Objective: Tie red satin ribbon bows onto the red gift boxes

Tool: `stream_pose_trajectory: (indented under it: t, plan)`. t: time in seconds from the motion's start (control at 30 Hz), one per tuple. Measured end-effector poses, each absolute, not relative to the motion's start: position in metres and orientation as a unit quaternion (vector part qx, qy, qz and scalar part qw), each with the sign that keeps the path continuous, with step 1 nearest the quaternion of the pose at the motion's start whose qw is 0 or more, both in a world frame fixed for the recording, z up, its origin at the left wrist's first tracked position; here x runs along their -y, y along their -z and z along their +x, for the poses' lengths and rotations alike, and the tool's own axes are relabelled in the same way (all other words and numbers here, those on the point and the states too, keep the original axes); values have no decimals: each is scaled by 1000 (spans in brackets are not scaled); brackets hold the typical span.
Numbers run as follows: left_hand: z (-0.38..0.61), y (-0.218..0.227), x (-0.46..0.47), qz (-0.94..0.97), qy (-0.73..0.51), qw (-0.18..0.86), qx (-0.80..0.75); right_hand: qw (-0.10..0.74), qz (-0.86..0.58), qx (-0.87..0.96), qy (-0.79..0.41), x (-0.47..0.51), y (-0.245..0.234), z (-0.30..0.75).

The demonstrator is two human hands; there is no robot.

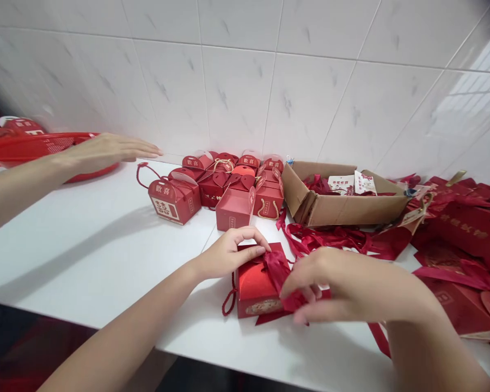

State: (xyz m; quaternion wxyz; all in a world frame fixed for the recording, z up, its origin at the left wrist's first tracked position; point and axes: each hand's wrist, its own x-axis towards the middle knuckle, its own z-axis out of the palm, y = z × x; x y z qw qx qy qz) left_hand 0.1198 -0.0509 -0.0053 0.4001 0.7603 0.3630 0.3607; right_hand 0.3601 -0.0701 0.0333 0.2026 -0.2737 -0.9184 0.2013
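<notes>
A red gift box (pixel 255 283) lies near the front of the white table with a dark red satin ribbon (pixel 276 264) across its top. My left hand (pixel 231 253) rests at its back left, thumb and forefinger pinched together at the ribbon. On the right, my right hand (pixel 330 283) curls its fingers round the ribbon's gathered part, slightly blurred. A dark red cord loop (pixel 229 302) hangs off the box's left side. More loose ribbon (pixel 322 239) trails on the table behind my right hand.
Several red gift boxes (pixel 234 209) stand by the tiled wall, one box (pixel 173 198) apart at their left. A cardboard box (pixel 351 209) holds tags and ribbon. Red bags (pixel 469 228) pile at right. Another person's hand (pixel 110 149) reaches past a red plastic basket (pixel 32 147).
</notes>
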Motion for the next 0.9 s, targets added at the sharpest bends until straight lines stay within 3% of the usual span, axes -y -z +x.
stream_pose_trajectory:
  t: [0.3, 0.57, 0.9]
  plan:
    - [115, 9, 56, 752, -382, 381, -378, 134, -278, 900, -306, 43, -44, 334]
    - [116, 10, 60, 730, -411, 418, -353, 125, -287, 901, -301, 40, -39, 336]
    - [117, 11, 62, 740, -431, 374, -355, 116, -189, 921, -321, 40, -45, 337]
